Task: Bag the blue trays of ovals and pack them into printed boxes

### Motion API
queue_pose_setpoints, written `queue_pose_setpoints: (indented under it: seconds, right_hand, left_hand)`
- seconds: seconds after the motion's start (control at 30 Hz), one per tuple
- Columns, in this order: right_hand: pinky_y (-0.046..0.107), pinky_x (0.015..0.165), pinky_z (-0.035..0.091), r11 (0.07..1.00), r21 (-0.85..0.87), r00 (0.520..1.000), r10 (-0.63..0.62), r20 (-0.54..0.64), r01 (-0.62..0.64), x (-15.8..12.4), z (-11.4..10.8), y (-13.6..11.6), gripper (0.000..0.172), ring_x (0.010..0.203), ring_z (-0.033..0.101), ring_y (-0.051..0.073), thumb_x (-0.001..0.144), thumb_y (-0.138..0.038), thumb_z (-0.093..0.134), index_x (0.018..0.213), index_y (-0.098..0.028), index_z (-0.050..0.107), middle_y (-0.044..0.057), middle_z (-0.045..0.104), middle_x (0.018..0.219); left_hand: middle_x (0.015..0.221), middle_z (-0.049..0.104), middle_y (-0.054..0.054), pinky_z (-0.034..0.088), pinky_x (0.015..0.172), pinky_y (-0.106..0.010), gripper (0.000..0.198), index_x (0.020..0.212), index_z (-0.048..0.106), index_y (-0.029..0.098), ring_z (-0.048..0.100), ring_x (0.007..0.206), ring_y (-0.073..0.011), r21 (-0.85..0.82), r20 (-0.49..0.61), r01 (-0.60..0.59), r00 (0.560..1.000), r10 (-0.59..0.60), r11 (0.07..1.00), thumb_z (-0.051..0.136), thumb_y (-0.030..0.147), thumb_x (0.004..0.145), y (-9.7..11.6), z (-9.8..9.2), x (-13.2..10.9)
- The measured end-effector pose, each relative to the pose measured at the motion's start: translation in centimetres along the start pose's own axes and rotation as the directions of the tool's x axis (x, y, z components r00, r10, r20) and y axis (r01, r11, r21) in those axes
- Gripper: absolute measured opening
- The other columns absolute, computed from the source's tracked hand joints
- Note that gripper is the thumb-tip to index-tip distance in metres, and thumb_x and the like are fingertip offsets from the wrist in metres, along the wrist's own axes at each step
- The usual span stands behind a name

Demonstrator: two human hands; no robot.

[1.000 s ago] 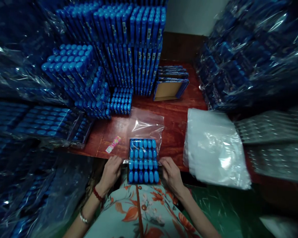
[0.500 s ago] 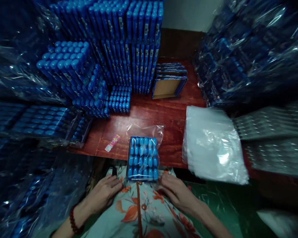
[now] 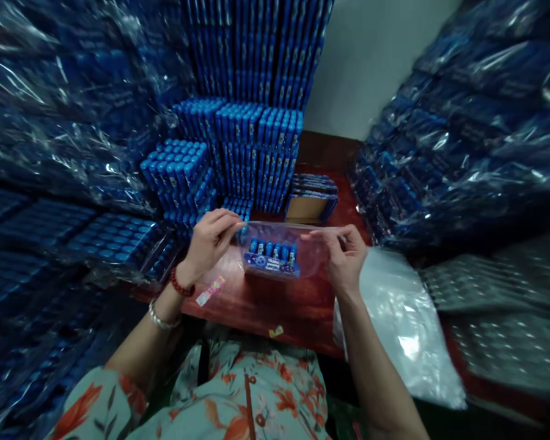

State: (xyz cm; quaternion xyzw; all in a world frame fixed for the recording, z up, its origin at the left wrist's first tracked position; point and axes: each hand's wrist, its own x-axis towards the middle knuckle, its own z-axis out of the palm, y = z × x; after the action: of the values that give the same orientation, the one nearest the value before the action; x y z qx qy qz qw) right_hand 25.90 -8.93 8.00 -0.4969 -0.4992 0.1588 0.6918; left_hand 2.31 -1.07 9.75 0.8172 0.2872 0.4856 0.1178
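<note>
Over the table [image 3: 261, 308], a box [image 3: 270, 266] shows blurred white lettering [image 3: 275, 263].

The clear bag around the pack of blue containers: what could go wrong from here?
1. The left hand and right hand pinch the upper edge of the clear bag; if the film slipped or tore, the pack of blue containers inside might drop or tip.
2. The loose stack of clear bags overhangs the table beside the right forearm, so a brush from that arm could slide some off.
</note>
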Motion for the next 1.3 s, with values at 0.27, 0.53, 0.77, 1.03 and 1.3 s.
queue_pose_setpoints:
  seconds: [0.27, 0.53, 0.77, 1.03, 1.3]
  right_hand:
    - [0.024, 0.054, 0.05, 0.969, 0.216, 0.991, 0.131, -0.028, -0.121, 2.9, 2.1, 2.8, 0.024, 0.054, 0.065, 0.015, 0.078, -0.032, 0.063, 0.069, -0.018, 0.046, -0.003, 0.065, 0.062]
    - [0.025, 0.045, 0.048, 0.939, 0.275, 0.964, 0.243, -0.111, -0.206, 5.0, 2.6, 3.9, 0.034, 0.044, 0.059, 0.014, 0.066, -0.037, 0.071, 0.07, -0.019, 0.042, -0.005, 0.062, 0.056]
    - [0.028, 0.053, 0.05, 0.982, 0.082, 0.961, 0.183, -0.206, -0.17, 6.1, 3.1, 4.7, 0.034, 0.053, 0.059, 0.014, 0.071, -0.041, 0.065, 0.084, -0.02, 0.042, -0.003, 0.059, 0.065]
    - [0.052, 0.108, 0.023, 0.45, -0.636, 0.743, -0.592, 0.313, 0.627, 4.3, 5.6, 2.0, 0.027, 0.12, 0.045, 0.023, 0.085, -0.018, 0.052, 0.11, -0.026, 0.057, 0.007, 0.057, 0.116]
    - [0.042, 0.104, 0.025, 0.279, -0.61, 0.658, -0.481, 0.579, 0.741, 4.5, 9.7, 0.8, 0.026, 0.108, 0.049, 0.02, 0.091, -0.022, 0.046, 0.113, -0.02, 0.059, 0.006, 0.064, 0.111]
  left_hand:
    - [0.087, 0.07, -0.006, 0.048, 0.083, -0.028, 0.021, 0.084, 0.068, 0.014, 0.064, 0.085, -0.0166, -0.687, 0.015, 0.44, 0.804, -0.594, 0.578, 0.069, 0.032, 0.072, -2.1, 4.5, 0.4]
    - [0.077, 0.071, -0.003, 0.049, 0.082, -0.031, 0.023, 0.072, 0.066, 0.016, 0.066, 0.078, -0.0158, -0.885, 0.046, 0.33, 0.764, -0.643, 0.329, 0.068, 0.038, 0.074, -3.4, 7.0, 1.7]
    - [0.087, 0.072, -0.007, 0.05, 0.083, -0.031, 0.025, 0.081, 0.072, 0.013, 0.067, 0.082, -0.0173, -0.887, 0.051, 0.328, 0.77, -0.637, 0.326, 0.068, 0.037, 0.074, -2.9, 7.3, 2.3]
    - [0.086, 0.073, -0.007, 0.05, 0.082, -0.032, 0.026, 0.083, 0.072, 0.014, 0.067, 0.079, -0.0168, -0.91, 0.037, 0.296, 0.755, -0.655, 0.29, 0.072, 0.037, 0.07, -2.5, 7.2, 2.8]
    - [0.074, 0.072, -0.003, 0.048, 0.069, -0.024, 0.019, 0.075, 0.073, 0.014, 0.062, 0.07, -0.013, -0.863, -0.057, 0.312, 0.722, -0.69, 0.398, 0.072, 0.032, 0.068, -2.5, 6.8, 2.9]
